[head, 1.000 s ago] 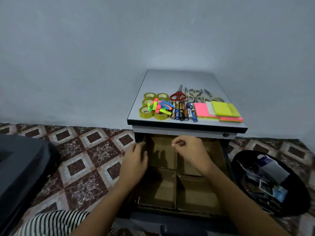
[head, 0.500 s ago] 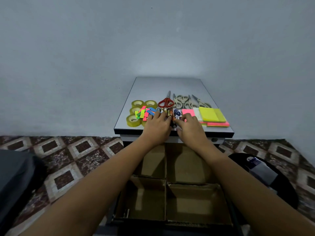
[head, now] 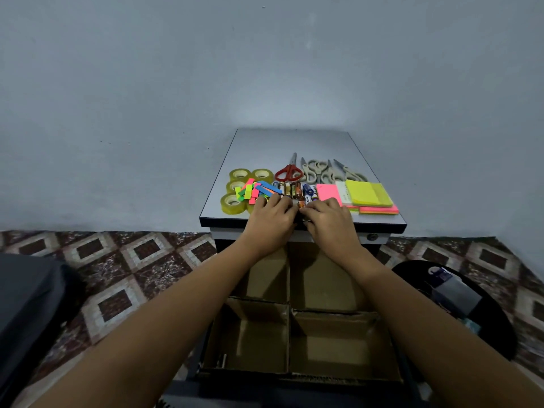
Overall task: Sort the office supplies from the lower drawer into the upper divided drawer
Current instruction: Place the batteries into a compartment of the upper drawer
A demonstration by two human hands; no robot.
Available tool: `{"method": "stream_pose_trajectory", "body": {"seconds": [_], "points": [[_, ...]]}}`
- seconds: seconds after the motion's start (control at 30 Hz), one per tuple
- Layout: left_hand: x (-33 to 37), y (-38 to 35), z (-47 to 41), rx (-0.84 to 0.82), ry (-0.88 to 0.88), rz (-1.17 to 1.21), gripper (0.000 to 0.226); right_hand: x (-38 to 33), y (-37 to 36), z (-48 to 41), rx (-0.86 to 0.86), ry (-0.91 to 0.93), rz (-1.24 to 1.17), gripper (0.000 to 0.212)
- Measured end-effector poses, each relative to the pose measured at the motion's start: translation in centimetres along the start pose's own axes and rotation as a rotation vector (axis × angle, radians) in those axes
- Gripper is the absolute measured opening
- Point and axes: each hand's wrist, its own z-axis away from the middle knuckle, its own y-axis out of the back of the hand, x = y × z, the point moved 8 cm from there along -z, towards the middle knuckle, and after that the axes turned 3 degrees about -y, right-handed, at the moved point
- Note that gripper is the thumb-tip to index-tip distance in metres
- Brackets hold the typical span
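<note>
Saw small cylindrical batteries (head: 297, 189), brown, gold and blue, in a row at front centre of grey cabinet-top surface (head: 294, 142), between coloured paper flags (head: 259, 189) and pink sticky-note pad (head: 328, 192). Found left grip (head: 272, 222) and right grip (head: 331, 223) side by side over the row's near ends, fingers bent down, one brown battery (head: 300, 204) between fingertips. Couldn't tell whether clasped or just touched. Noted cardboard-divided drawer (head: 290, 328) open below.
</note>
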Motion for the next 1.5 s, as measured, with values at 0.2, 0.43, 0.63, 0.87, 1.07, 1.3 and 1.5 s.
{"method": "stream_pose_trajectory", "body": {"seconds": [0.2, 0.43, 0.63, 0.87, 1.07, 1.3, 1.5], "points": [[-0.2, 0.7, 0.0, 0.109, 0.006, 0.074, 0.025, 0.3, 0.5, -0.1, 0.101, 0.039, -0.041, 0.023], [-2.6, 3.2, -0.3, 0.049, 0.314, 0.754, 0.022, 0.3, 3.4, -0.1, 0.235, -0.081, -0.347, 0.027], [-3.6, 4.0, 2.8, -0.239, 0.462, 1.162, 0.009, 0.3, 2.9, 2.2, -0.019, -0.406, -0.88, 0.019], [0.0, -0.9, 11.7, -0.871, 0.484, 1.206, 0.015, -4.1, -2.9, 9.5, -0.482, -0.547, -1.001, 0.011], [3.8, -5.0, 16.1, -1.218, 0.231, 0.904, 0.022, -6.8, -7.0, 13.6, -0.672, -0.62, -0.865, 0.007], [5.7, -7.0, 17.9, -1.292, 0.005, 0.567, 0.033, -7.2, -6.2, 13.3, -0.614, -0.544, -0.721, 0.016], [5.9, -8.6, 18.9, -1.347, -0.065, 0.447, 0.034, -6.9, -6.4, 13.7, -0.596, -0.549, -0.752, 0.014]]}}
